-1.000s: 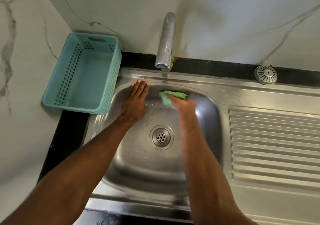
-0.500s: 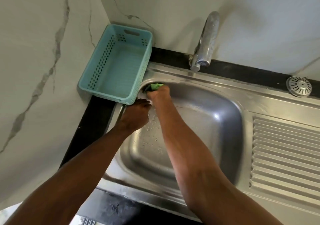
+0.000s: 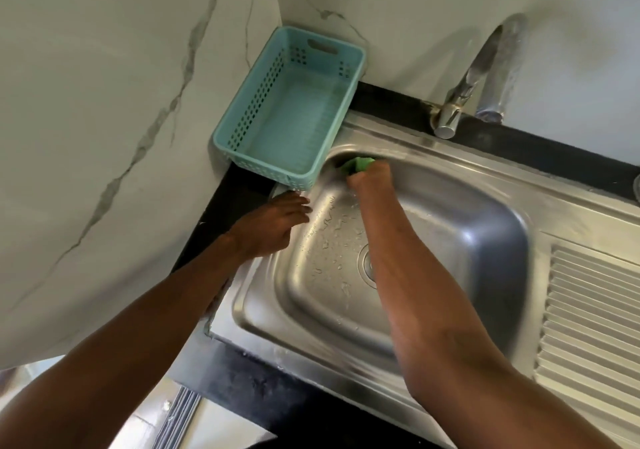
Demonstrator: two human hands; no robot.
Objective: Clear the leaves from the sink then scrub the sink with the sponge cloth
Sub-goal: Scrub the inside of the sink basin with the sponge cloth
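The steel sink (image 3: 485,240) fills the middle of the view, with water drops on its floor and no leaves visible. My right hand (image 3: 372,178) is shut on the green sponge cloth (image 3: 356,164) and presses it into the basin's far left corner. My left hand (image 3: 273,227) rests flat on the sink's left rim, fingers together, holding nothing. My right forearm hides most of the drain (image 3: 366,265).
A teal perforated plastic basket (image 3: 294,109) stands empty on the black counter at the sink's far left corner, against the marble wall. The chrome tap (image 3: 464,95) rises behind the basin. The ribbed draining board (image 3: 595,324) lies to the right.
My right hand has carried the cloth from the middle of the basin's back wall into its far left corner. My left hand has slid from the back rim to the left rim.
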